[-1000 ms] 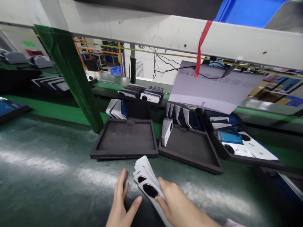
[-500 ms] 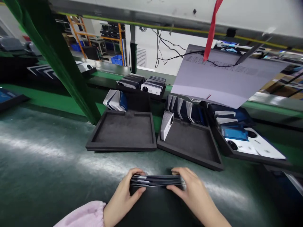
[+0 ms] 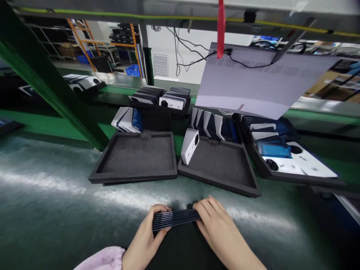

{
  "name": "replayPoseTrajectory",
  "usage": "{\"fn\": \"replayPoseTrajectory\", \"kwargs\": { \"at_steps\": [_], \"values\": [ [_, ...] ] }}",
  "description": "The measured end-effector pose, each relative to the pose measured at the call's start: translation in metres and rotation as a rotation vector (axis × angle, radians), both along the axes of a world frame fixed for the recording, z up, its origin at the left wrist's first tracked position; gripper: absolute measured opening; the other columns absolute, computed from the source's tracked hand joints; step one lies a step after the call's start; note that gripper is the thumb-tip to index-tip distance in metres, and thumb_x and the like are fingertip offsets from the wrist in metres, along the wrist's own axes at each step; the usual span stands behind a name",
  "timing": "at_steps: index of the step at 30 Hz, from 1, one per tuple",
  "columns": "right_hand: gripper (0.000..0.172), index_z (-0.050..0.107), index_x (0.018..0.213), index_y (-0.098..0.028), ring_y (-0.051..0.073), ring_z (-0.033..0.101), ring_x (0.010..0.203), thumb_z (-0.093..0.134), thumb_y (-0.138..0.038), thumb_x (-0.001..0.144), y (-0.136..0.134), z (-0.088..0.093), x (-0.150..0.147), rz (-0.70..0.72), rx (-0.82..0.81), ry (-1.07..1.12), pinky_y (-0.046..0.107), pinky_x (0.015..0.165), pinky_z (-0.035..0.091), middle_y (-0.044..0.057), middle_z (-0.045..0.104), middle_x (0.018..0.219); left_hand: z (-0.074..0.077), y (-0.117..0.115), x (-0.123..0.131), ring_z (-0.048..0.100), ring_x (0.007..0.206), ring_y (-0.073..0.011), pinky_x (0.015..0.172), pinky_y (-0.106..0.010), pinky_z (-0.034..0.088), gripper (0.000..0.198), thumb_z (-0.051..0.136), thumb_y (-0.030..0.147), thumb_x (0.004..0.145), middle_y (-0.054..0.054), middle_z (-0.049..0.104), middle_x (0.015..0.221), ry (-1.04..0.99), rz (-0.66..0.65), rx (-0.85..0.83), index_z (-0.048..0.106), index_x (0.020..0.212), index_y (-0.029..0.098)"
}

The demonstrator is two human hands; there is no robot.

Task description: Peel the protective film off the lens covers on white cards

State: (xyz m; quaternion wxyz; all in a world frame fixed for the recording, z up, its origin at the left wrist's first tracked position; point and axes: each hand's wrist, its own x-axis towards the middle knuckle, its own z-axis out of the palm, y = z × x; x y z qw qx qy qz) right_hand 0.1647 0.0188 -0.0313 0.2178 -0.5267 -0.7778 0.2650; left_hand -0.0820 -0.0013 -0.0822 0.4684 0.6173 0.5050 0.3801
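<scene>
A stack of thin dark panels [image 3: 180,218], edges facing me, is held between both hands above the near edge of the bench. My left hand [image 3: 152,230] grips its left end, with fingers behind and the thumb in front. At the right end, my right hand [image 3: 212,223] is closed over the corner, its fingers bent across the top. Beyond the hands lie two black foam trays, the left tray [image 3: 132,175] bare inside and the right tray [image 3: 219,182] with a leaning row of white phone back panels [image 3: 190,146] at its left side.
Behind the trays stand more rows of panels [image 3: 128,120] in foam holders. A fuller tray [image 3: 303,180] with white and blue panels is at the right. A green post [image 3: 56,86] slants at the left. A grey sheet [image 3: 261,82] and red strip [image 3: 221,30] hang overhead.
My right hand has shifted its hold, its fingers now curling further over the stack's right end. The stack now slopes up to the right. The camera view has turned slightly right.
</scene>
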Motion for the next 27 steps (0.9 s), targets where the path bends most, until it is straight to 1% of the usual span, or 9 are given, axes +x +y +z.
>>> {"fn": "replayPoseTrajectory", "kwargs": {
  "at_steps": [2, 6, 11, 14, 16, 18, 22, 25, 27],
  "values": [
    [0.033, 0.064, 0.088, -0.021, 0.032, 0.064, 0.108, 0.05, 0.009, 0.084, 0.004, 0.006, -0.009, 0.004, -0.01, -0.041, 0.067, 0.118, 0.032, 0.007, 0.067, 0.093, 0.001, 0.001, 0.002, 0.071, 0.113, -0.0256, 0.103, -0.039, 0.053, 0.021, 0.058, 0.016, 0.098, -0.005, 0.071, 0.116, -0.008, 0.004, 0.004, 0.06, 0.115, 0.028],
    [0.031, 0.059, 0.078, -0.022, 0.023, 0.062, 0.083, 0.054, 0.008, 0.083, 0.013, 0.014, -0.009, 0.034, -0.102, 0.006, 0.043, 0.09, 0.052, 0.002, 0.063, 0.083, 0.008, 0.002, -0.001, 0.072, 0.11, -0.0272, 0.1, -0.038, 0.054, 0.018, 0.064, 0.02, 0.096, -0.006, 0.074, 0.113, -0.045, 0.034, -0.011, 0.064, 0.113, 0.027],
    [0.009, 0.062, 0.087, -0.025, 0.023, 0.063, 0.083, 0.068, -0.029, 0.092, 0.011, 0.028, 0.005, -0.037, -0.284, 0.306, 0.033, 0.078, 0.049, 0.001, 0.065, 0.087, 0.042, 0.019, -0.002, 0.073, 0.111, -0.0292, 0.095, -0.036, 0.058, 0.054, 0.08, 0.048, 0.088, -0.007, 0.073, 0.122, -0.229, 0.084, -0.017, 0.053, 0.132, 0.03],
    [0.054, 0.067, 0.109, -0.024, 0.03, 0.07, 0.097, 0.069, -0.071, 0.083, 0.005, 0.027, -0.001, -0.056, -0.459, 0.594, 0.037, 0.083, 0.054, 0.005, 0.073, 0.098, 0.066, 0.035, 0.018, 0.071, 0.115, -0.0319, 0.098, -0.039, 0.059, 0.091, 0.079, 0.075, 0.073, -0.009, 0.072, 0.129, -0.389, -0.052, -0.018, 0.042, 0.145, 0.033],
    [0.077, 0.068, 0.118, -0.022, 0.031, 0.072, 0.099, 0.063, -0.086, 0.076, 0.002, 0.023, -0.01, -0.031, -0.563, 0.762, 0.04, 0.086, 0.056, 0.007, 0.075, 0.1, 0.076, 0.044, 0.039, 0.07, 0.119, -0.0346, 0.103, -0.043, 0.056, 0.094, 0.087, 0.07, 0.068, -0.013, 0.068, 0.137, -0.445, -0.256, -0.109, 0.05, 0.144, 0.028],
    [0.083, 0.07, 0.119, -0.021, 0.031, 0.074, 0.098, 0.06, -0.09, 0.074, 0.0, 0.015, -0.017, -0.01, -0.626, 0.869, 0.042, 0.089, 0.056, 0.008, 0.076, 0.098, 0.079, 0.05, 0.061, 0.072, 0.114, -0.0338, 0.101, -0.043, 0.057, 0.072, 0.086, 0.058, 0.075, -0.014, 0.071, 0.132, -0.441, -0.35, -0.165, 0.064, 0.133, 0.022],
    [0.084, 0.076, 0.113, -0.019, 0.031, 0.075, 0.088, 0.057, -0.091, 0.074, 0.003, 0.002, -0.013, -0.015, -0.651, 0.895, 0.043, 0.083, 0.058, 0.01, 0.074, 0.086, 0.08, 0.055, 0.094, 0.076, 0.096, -0.0314, 0.086, -0.042, 0.063, 0.042, 0.068, 0.034, 0.08, -0.013, 0.077, 0.105, -0.356, -0.325, -0.191, 0.066, 0.118, 0.016],
    [0.076, 0.075, 0.117, -0.018, 0.031, 0.074, 0.088, 0.066, -0.083, 0.077, 0.012, 0.002, 0.008, -0.07, -0.577, 0.798, 0.045, 0.08, 0.059, 0.011, 0.075, 0.09, 0.09, 0.062, 0.099, 0.073, 0.106, -0.0349, 0.094, -0.047, 0.059, 0.052, 0.059, 0.021, 0.075, -0.019, 0.074, 0.117, -0.227, -0.314, -0.135, 0.061, 0.126, 0.012],
    [0.068, 0.068, 0.13, -0.021, 0.034, 0.068, 0.115, 0.083, -0.06, 0.076, 0.019, 0.01, 0.031, -0.156, -0.441, 0.72, 0.048, 0.097, 0.055, 0.015, 0.072, 0.121, 0.103, 0.07, 0.091, 0.055, 0.138, -0.0365, 0.116, -0.05, 0.043, 0.079, 0.055, 0.017, 0.075, -0.021, 0.056, 0.152, -0.135, -0.331, -0.067, 0.044, 0.153, 0.012]
  ]
}}
